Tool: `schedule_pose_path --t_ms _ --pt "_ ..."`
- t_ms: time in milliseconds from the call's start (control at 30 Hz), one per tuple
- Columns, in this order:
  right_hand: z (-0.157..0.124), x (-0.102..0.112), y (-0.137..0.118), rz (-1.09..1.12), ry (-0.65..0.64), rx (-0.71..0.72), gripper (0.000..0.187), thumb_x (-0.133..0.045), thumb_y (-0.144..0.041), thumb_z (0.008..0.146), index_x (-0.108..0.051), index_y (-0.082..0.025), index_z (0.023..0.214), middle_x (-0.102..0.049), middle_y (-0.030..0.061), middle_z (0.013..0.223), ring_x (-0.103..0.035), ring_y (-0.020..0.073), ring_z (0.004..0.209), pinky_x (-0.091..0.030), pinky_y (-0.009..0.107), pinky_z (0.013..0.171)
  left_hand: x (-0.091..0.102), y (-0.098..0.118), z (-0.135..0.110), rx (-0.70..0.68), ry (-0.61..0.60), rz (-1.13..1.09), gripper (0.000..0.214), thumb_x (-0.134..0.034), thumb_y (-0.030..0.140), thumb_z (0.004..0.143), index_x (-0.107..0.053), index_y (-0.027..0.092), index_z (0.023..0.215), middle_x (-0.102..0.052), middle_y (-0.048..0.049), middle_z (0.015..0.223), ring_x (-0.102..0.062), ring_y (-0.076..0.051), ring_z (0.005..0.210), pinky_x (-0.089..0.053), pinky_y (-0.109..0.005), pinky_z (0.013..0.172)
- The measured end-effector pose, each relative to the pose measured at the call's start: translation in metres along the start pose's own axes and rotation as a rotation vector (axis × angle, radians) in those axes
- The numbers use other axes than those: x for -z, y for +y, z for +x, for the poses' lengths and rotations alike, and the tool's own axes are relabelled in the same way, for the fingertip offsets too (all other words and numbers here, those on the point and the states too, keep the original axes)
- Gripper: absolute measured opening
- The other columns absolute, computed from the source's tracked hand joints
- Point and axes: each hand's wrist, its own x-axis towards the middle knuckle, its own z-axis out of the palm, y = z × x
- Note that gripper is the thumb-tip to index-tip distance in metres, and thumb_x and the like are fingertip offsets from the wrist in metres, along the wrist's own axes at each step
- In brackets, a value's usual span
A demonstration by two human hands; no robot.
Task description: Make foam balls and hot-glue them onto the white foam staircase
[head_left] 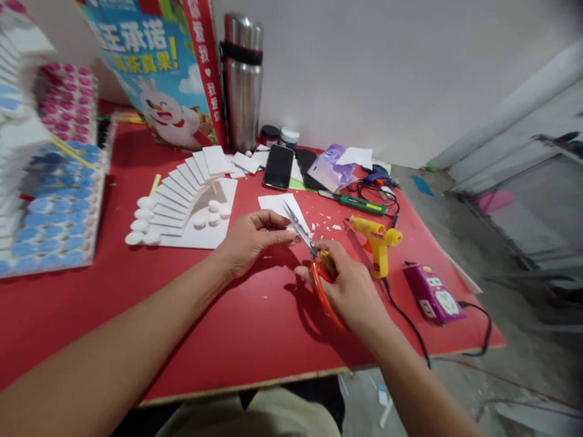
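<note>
My right hand grips a pair of scissors with red handles, and something yellow shows beside its fingers. The scissors' blades are parted and point away to the upper left. Close to the blades, my left hand pinches a small white piece between thumb and fingertips; its exact shape is hard to make out. Beyond the blades lies a white sheet, with white scraps scattered to its right. Left of my hands, a fan-like stepped white model rests on a white board, with several white discs around it.
A yellow glue gun and a purple power socket box are at the right, with cords trailing. Behind stand a steel flask, a phone and a green-handled tool. A board of blue and pink rosettes sits left.
</note>
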Motion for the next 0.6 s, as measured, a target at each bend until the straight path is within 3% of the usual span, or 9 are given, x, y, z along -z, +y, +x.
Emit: schedule_pose_path --t_ms 133,267,367,600 --pt "0.000 0.007 0.005 0.078 0.067 -0.102 0.039 -0.063 -0.056 0.092 -0.058 -0.022 0.111 -0.054 -0.0047 0.063 -0.052 0.0166 0.055 -0.038 0.028 0.055 0.001 0.000 0.000 -0.017 -0.019 0.013 0.030 -0.091 0.018 0.067 -0.071 0.014 0.089 -0.076 -0.0033 0.083 -0.075 -0.016 0.075 -0.060 -0.029 0.075" --pt "0.008 0.017 0.014 -0.115 0.165 -0.157 0.048 -0.063 -0.062 0.089 -0.061 -0.020 0.113 -0.061 0.0007 0.069 -0.058 0.0214 0.060 -0.039 0.031 0.059 0.003 0.001 0.000 -0.047 -0.047 0.034 0.031 -0.090 0.020 0.068 -0.072 0.017 0.093 -0.074 -0.0036 0.092 -0.072 -0.016 0.078 -0.061 -0.028 0.067" --pt "0.012 0.018 0.022 -0.159 0.143 -0.180 0.049 -0.061 -0.064 0.089 -0.062 -0.019 0.110 -0.066 0.0051 0.075 -0.060 0.0237 0.062 -0.041 0.033 0.060 0.003 0.003 0.000 -0.037 -0.071 0.047 0.029 -0.090 0.021 0.069 -0.074 0.018 0.092 -0.074 -0.0037 0.095 -0.071 -0.015 0.078 -0.061 -0.029 0.066" --pt "0.004 0.017 0.026 0.017 0.052 -0.083 0.052 -0.069 -0.053 0.088 -0.052 -0.022 0.125 -0.056 -0.0034 0.073 -0.052 0.0169 0.059 -0.042 0.030 0.060 0.001 0.007 -0.003 0.040 -0.058 0.050 0.025 -0.090 0.026 0.071 -0.079 0.021 0.093 -0.074 -0.0031 0.093 -0.069 -0.014 0.076 -0.060 -0.027 0.064"
